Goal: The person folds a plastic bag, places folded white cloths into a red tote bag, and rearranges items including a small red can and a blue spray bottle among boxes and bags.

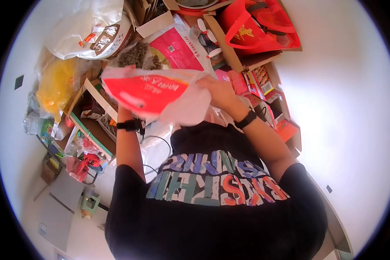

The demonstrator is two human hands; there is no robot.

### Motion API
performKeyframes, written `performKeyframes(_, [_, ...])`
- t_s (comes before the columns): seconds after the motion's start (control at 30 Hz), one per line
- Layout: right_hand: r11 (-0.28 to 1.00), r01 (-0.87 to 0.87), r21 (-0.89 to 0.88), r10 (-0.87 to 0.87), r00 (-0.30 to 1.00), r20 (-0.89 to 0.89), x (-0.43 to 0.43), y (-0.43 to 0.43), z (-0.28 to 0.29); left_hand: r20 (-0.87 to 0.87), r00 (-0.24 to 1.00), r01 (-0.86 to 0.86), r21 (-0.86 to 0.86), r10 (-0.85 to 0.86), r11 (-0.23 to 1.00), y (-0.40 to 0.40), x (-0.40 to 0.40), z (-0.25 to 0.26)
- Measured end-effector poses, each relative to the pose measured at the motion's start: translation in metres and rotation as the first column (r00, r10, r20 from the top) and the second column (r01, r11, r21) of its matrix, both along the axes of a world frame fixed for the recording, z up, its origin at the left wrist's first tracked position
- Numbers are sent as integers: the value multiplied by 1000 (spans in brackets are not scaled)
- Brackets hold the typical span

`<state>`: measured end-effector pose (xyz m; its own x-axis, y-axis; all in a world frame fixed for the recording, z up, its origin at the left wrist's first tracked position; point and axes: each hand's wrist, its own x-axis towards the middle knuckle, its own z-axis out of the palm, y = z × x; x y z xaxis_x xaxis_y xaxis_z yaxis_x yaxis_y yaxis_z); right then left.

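Observation:
A red and white plastic bag [146, 92], bearing writing, is stretched between my two hands above the cluttered boxes. My right hand [219, 92] grips its right end, with the fingers bent over the pale edge. Most of my left hand [129, 67] is hidden behind the bag; only some fingers show at its upper left edge, and the wrist comes out below. The bag is slightly blurred. Beyond it lie a clear bag of dark dried food [133, 56] and a pink and white printed bag [175, 48].
Open cardboard boxes [94, 97] stand at the left. A red carry bag [247, 27] sits in a box at upper right. A large white sack [94, 35] and a yellow plastic bag [57, 86] are at upper left. A white wall [331, 97] bounds the right side.

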<state>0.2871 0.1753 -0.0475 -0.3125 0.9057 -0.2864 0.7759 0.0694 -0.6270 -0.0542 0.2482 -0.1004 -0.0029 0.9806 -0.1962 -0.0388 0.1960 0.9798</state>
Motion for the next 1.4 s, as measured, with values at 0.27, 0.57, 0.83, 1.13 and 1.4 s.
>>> performKeyframes(0.27, [864,494,-98,-503,857,-113,42,-36,-54,-205,976,-52,138,80,989,48,54,2])
performKeyframes(0.57, [339,581,-739,-928,77,-365,37,-19,-84,-705,313,175,-616,-637,768,-151,29,-210])
performKeyframes(0.83, [720,512,-469,-590,807,-26,98,-99,-121,-730,541,-71,-534,-417,843,-175,29,-246])
performKeyframes(1.13, [833,252,-492,-366,919,-148,108,-159,-72,-761,620,-332,-34,191,943,-186,57,-122])
performKeyframes(1.4, [959,-218,-182,116,885,-450,26,-222,31,-662,597,-383,261,453,886,-327,142,91])
